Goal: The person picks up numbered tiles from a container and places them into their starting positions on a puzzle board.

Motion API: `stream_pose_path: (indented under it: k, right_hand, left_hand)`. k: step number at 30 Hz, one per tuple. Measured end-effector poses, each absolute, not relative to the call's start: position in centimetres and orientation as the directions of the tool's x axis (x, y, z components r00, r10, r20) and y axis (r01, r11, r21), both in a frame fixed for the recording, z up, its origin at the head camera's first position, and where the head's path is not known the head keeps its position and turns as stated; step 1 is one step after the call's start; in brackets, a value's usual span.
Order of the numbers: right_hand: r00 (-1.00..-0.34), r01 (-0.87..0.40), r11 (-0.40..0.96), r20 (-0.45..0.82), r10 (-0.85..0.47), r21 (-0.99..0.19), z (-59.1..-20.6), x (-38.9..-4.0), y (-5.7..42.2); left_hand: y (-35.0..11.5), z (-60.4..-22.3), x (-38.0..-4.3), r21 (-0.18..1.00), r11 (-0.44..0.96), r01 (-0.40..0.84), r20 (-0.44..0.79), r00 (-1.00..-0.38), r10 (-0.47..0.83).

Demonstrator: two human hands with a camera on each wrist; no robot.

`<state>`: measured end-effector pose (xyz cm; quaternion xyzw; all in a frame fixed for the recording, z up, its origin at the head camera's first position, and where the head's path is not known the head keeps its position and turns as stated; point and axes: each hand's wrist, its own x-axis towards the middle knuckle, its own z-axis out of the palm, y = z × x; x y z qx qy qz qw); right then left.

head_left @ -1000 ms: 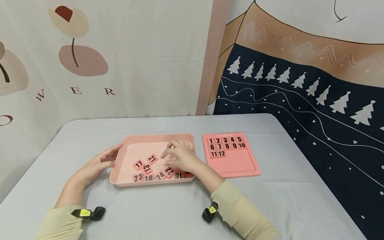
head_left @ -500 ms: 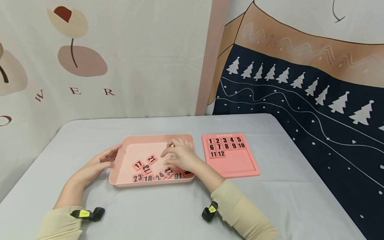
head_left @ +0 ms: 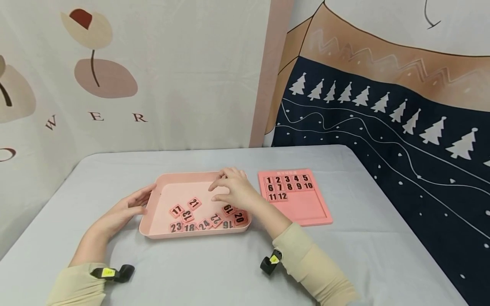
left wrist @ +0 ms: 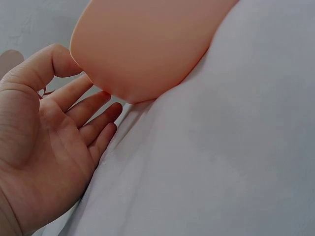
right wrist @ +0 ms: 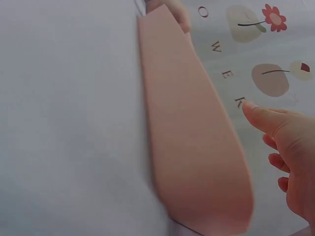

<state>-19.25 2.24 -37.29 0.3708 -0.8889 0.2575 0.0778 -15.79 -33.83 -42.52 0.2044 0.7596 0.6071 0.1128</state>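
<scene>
A pale pink tray [head_left: 183, 177] holds several loose number tiles, among them 21 [head_left: 194, 203], 17 [head_left: 177, 210], 13 [head_left: 187, 216] and 20 [head_left: 239, 218]. My left hand [head_left: 124, 210] touches the tray's left side, its fingers mostly straight; the left wrist view shows the thumb by the rim and fingertips lower at the wall. Over the tray's right part hovers my right hand [head_left: 235, 189], fingers loosely bent, thumb apart from them in the right wrist view. No tile shows between them. This hand hides part of the tray and whatever lies beneath.
Right of the tray lies a pink number board [head_left: 298, 208] with tiles 1 to 12 in its upper rows. A grey-white cloth [head_left: 199, 272] covers the table. Printed curtains [head_left: 191, 85] hang behind.
My right hand has shifted slightly up and right within the tray, uncovering tiles 19 and 20. The left hand stays at the tray's left side.
</scene>
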Motion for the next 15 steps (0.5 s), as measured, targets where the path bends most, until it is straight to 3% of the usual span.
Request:
stream_pose_path:
  k: [15]
  right_hand:
    - [-0.741, -0.669, 0.593, 0.340, -0.579, -0.448, -35.8, -20.9, 5.6]
  left_hand:
    - [-33.9, -42.6, -15.7, 0.966, 0.192, 0.174, 0.072, -0.893, 0.445]
